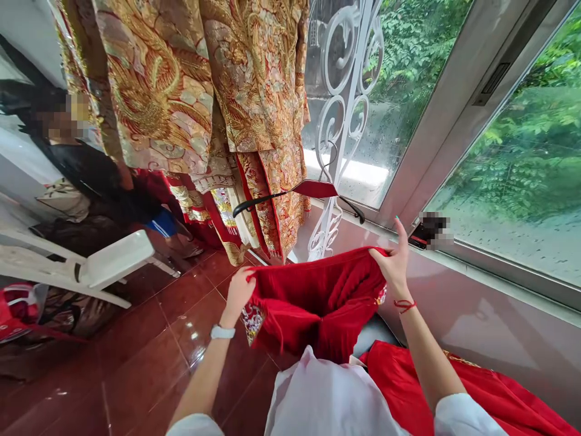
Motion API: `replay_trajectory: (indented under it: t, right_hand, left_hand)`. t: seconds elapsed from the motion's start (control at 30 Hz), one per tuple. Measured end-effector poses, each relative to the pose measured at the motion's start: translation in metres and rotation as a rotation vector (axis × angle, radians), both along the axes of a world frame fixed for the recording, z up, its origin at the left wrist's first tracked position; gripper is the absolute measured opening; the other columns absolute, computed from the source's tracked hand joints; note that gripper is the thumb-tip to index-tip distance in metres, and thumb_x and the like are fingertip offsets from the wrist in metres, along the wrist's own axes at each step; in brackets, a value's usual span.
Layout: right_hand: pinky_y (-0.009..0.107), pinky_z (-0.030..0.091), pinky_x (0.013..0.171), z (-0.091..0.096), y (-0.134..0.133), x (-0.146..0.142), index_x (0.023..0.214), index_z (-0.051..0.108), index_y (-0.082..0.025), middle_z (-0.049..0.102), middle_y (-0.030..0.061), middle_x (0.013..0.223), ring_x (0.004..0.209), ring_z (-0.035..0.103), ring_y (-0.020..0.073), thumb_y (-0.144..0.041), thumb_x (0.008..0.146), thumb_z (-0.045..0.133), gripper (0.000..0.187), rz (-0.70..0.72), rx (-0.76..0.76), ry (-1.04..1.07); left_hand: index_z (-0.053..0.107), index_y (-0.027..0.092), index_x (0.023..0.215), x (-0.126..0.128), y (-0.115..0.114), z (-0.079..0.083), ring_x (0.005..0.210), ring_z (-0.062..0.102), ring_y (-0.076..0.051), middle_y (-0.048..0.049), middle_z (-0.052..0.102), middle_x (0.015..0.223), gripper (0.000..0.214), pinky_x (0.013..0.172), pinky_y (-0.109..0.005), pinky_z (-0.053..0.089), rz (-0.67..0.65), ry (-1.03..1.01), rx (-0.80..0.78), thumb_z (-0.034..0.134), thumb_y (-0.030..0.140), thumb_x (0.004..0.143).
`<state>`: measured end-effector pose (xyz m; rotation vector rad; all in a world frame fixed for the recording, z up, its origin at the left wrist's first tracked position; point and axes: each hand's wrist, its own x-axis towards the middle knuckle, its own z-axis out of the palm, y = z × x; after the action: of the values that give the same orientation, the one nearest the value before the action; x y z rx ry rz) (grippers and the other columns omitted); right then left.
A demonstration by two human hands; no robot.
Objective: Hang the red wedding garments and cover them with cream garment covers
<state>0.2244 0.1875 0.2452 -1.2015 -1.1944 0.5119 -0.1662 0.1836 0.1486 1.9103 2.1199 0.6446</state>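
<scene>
A red skirt [318, 284] with embroidered patches at its sides is stretched by its waistband in front of my body. My left hand [240, 292] grips the left end of the waistband, its fingers closed round the cloth. At the other end, my right hand [394, 261] pinches the band while one finger points up. Beyond the skirt, a dark clothes hanger [315, 189] with a red middle hangs by its hook on the white scrolled metal stand [342, 91]. Neither hand touches the hanger.
Gold embroidered garments [172, 85] hang at the upper left. More red cloth [481, 387] lies at my lower right, by the window wall. A white chair [118, 260] stands at left, near a person in dark clothes [91, 163]. A small dark object [429, 230] rests on the windowsill.
</scene>
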Motion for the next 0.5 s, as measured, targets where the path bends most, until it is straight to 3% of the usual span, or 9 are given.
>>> replay_trajectory:
  t: [0.13,0.27,0.37,0.5]
  right_hand:
    - [0.024,0.038,0.05,-0.012,0.053,0.019,0.159,0.022,-0.015,0.064,-0.0007,0.079,0.051,0.045,0.01,-0.029,0.063,0.072,0.108,0.062,-0.142,-0.038]
    - [0.031,0.048,0.058,-0.014,0.097,0.029,0.16,0.022,-0.013,0.067,0.0014,0.079,0.058,0.056,0.0166,-0.034,0.06,0.074,0.114,0.152,-0.247,-0.05]
    - [0.033,0.05,0.062,-0.008,0.115,0.028,0.155,0.034,-0.018,0.069,0.0044,0.092,0.063,0.06,0.0179,-0.034,0.058,0.075,0.106,0.133,-0.217,-0.038]
    - [0.029,0.044,0.056,0.0,0.124,0.023,0.147,0.044,-0.015,0.058,-0.0039,0.065,0.055,0.053,0.0156,-0.032,0.058,0.073,0.095,0.107,-0.222,-0.025]
  left_hand:
    - [0.077,0.019,0.093,-0.026,0.044,0.053,0.106,0.071,-0.025,-0.0079,0.072,0.125,0.03,0.106,-0.038,0.051,-0.058,0.123,0.066,0.051,0.014,0.079]
    - [0.077,0.016,0.097,-0.041,0.078,0.099,0.119,0.065,-0.028,-0.0119,0.072,0.121,0.033,0.109,-0.035,0.049,-0.157,0.218,0.088,0.057,0.016,0.071]
    - [0.076,0.013,0.099,-0.045,0.095,0.13,0.12,0.064,-0.03,-0.014,0.072,0.117,0.039,0.11,-0.036,0.048,-0.258,0.231,0.079,0.057,0.015,0.064]
    - [0.076,0.012,0.104,-0.042,0.112,0.162,0.112,0.067,-0.03,-0.0126,0.071,0.12,0.049,0.106,-0.037,0.05,-0.308,0.181,0.005,0.06,0.015,0.058]
